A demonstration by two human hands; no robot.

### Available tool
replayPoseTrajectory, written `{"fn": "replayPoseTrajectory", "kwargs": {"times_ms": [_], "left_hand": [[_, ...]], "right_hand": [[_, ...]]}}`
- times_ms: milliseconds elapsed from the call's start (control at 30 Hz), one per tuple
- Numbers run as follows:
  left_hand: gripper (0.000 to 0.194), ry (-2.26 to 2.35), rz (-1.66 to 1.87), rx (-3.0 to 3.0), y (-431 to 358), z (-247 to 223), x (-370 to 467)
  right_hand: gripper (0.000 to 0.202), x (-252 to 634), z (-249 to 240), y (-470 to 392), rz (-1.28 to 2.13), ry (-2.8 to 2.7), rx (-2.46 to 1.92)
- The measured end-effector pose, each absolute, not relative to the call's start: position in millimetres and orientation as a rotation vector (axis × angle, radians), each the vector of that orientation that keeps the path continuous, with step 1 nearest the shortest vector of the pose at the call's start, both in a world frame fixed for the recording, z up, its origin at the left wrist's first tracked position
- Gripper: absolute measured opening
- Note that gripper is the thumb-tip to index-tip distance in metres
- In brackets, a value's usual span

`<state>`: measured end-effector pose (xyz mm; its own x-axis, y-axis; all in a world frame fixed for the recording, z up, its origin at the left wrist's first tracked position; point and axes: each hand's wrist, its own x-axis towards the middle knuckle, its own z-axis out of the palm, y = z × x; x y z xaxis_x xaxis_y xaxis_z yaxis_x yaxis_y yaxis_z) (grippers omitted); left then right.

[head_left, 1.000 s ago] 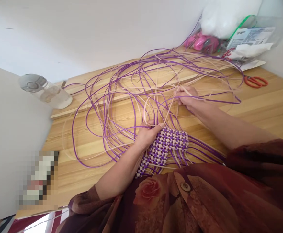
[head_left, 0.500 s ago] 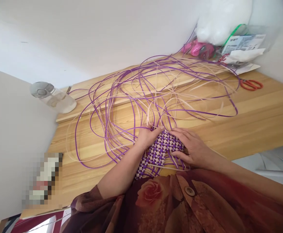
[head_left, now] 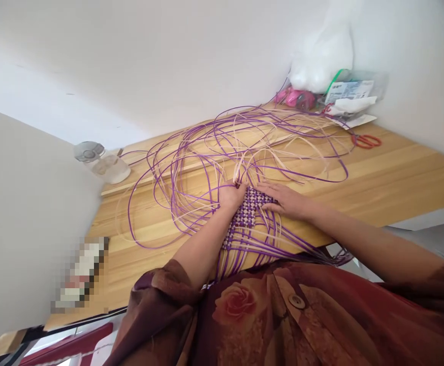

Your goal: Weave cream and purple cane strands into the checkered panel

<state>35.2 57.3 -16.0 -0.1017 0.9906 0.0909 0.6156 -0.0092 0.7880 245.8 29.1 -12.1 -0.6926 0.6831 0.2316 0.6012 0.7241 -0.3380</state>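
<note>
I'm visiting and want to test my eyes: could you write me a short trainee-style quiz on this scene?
1. True or false: the orange-handled scissors lie on the table.
2. What colours is the woven piece?
a) green and black
b) purple and cream
c) plain white
3. Fill in one word: of the person's two hands, the ____ one is nearer the bottle.

Key:
1. True.
2. b.
3. Left: the left hand is nearer.
</note>
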Motion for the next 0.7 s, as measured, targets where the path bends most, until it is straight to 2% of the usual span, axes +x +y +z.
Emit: {"fn": "replayPoseTrajectory", "kwargs": {"times_ms": [233, 367, 500, 700], "left_hand": [[0.039, 1.63, 1.039, 1.538, 50.3, -16.5, 31.9], [0.032, 1.483, 1.074, 1.439, 43.4, -17.7, 29.8], [0.026, 1.462, 1.057, 1.418, 40.3, -13.4, 30.2], [0.025, 1.268, 1.06, 1.387, 36.8, -7.6, 31.2]], "right_hand": [[0.055, 252.2, -6.2, 16.5, 0.385, -2.567, -0.996], [0.05, 248.5, 2.7, 2.9, 0.453, -2.474, -1.046], [0.033, 229.2, 20.5, 21.7, 0.648, -2.2, -1.33], [0.032, 185.7, 18.5, 68.8, 0.842, -1.948, -1.538]]}}
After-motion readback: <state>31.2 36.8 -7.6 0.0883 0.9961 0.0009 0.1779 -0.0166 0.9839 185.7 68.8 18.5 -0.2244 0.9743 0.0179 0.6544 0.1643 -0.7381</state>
